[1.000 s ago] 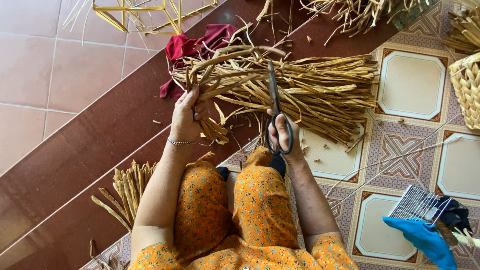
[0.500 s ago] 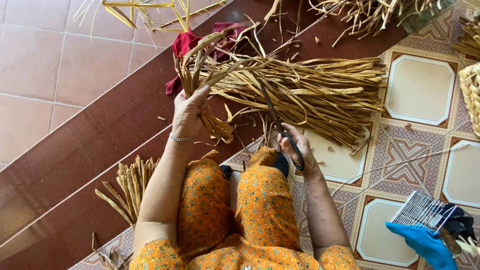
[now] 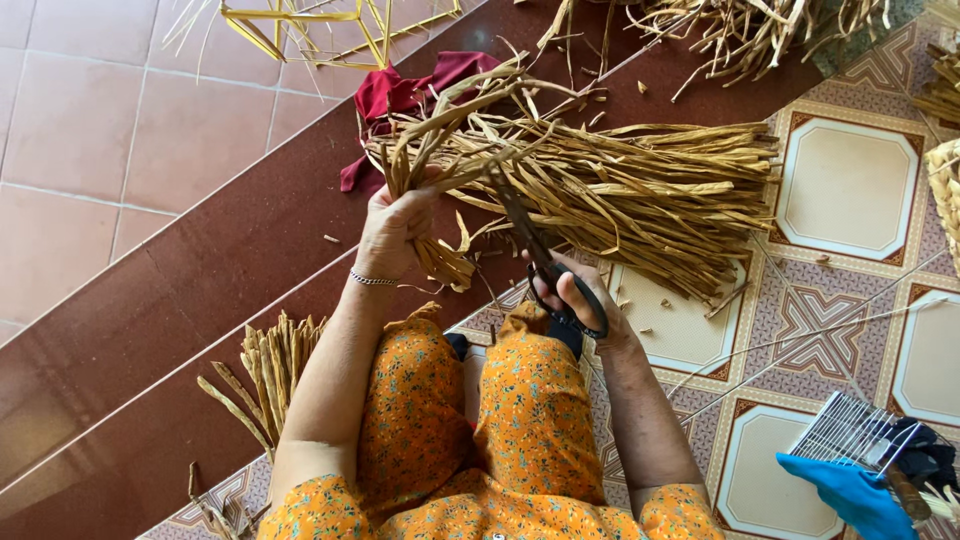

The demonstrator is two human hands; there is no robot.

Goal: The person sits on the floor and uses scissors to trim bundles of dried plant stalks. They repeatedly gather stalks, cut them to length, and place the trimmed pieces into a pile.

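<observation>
With the left hand point(image 3: 395, 225) gripping the dried leaves point(image 3: 600, 185) tight, the right hand point(image 3: 580, 305), closed on the scissors point(image 3: 530, 245), best cuts just beyond that grip.

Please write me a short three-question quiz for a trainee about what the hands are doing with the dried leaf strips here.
1. True or false: the left hand grips one end of the bundle of dried leaf strips.
2. Which tool is in the right hand? A) knife B) black scissors C) comb
3. Fill in: a ___ cloth lies on the floor behind the bundle.

Key
1. True: the fingers wrap the bundle's near end, lifted off the floor.
2. B: the fingers sit in the handles, with the blades pointing into the strips.
3. Dark red.
</observation>
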